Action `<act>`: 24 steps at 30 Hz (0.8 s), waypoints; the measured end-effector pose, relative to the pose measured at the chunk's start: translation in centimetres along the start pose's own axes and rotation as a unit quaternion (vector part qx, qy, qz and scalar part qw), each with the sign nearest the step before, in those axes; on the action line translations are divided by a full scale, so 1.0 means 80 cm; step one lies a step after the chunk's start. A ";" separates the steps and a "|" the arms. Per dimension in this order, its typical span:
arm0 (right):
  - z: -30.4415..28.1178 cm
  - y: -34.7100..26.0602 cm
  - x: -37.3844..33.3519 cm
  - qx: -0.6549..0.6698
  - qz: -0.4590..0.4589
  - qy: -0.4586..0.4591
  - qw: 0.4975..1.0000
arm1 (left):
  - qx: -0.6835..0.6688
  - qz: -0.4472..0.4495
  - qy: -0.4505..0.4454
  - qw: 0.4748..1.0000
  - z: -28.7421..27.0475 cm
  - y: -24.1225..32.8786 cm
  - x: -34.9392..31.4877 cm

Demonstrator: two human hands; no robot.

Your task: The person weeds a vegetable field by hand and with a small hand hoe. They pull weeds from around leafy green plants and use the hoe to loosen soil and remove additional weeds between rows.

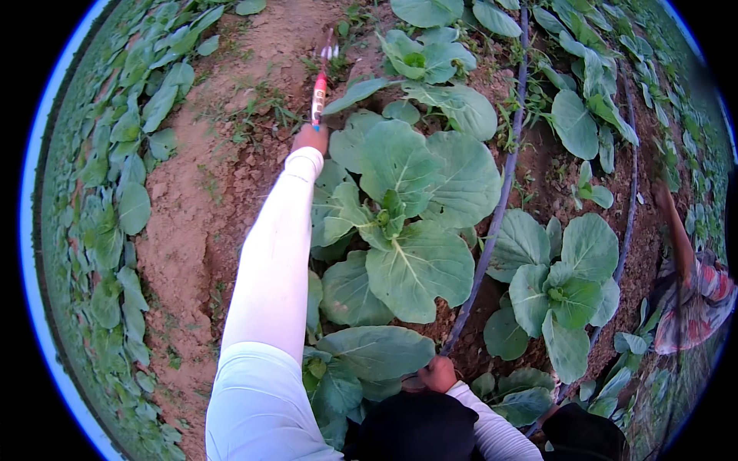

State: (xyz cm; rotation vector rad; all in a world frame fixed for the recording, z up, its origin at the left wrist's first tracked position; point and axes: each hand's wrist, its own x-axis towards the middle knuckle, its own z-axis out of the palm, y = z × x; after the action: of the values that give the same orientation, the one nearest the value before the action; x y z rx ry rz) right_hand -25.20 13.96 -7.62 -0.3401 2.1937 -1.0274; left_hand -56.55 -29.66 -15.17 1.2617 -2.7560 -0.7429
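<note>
My left hand (310, 138), in a white sleeve, stretches far ahead along the bare soil. It is closed around a red-handled hand tool (319, 92) with pale markings; its thin, blurred metal end points away from me, and its exact kind is unclear. Right of that arm grows a large leafy cabbage-like plant (392, 219), with some holes in its leaves. Low in the view, my right hand (438, 374) is closed beside a broad lower leaf (377, 352). Whatever its fingers hold is hidden.
A grey drip hose (503, 188) runs between the plants, with a second hose (632, 165) farther right. Another leafy plant (565, 292) stands between them. Dark rounded shapes (419, 426) fill the bottom edge. A person in a patterned shirt (696, 300) works at the far right.
</note>
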 end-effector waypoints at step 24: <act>0.011 0.004 0.002 0.017 -0.012 0.004 1.000 | -0.122 0.097 0.015 0.988 -0.037 -0.050 -0.027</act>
State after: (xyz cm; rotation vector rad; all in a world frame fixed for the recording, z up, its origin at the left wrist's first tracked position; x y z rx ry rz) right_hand -24.68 13.63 -8.34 -0.3475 2.1823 -1.0799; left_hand -51.67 -31.58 -13.90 0.9353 -2.6140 -0.9945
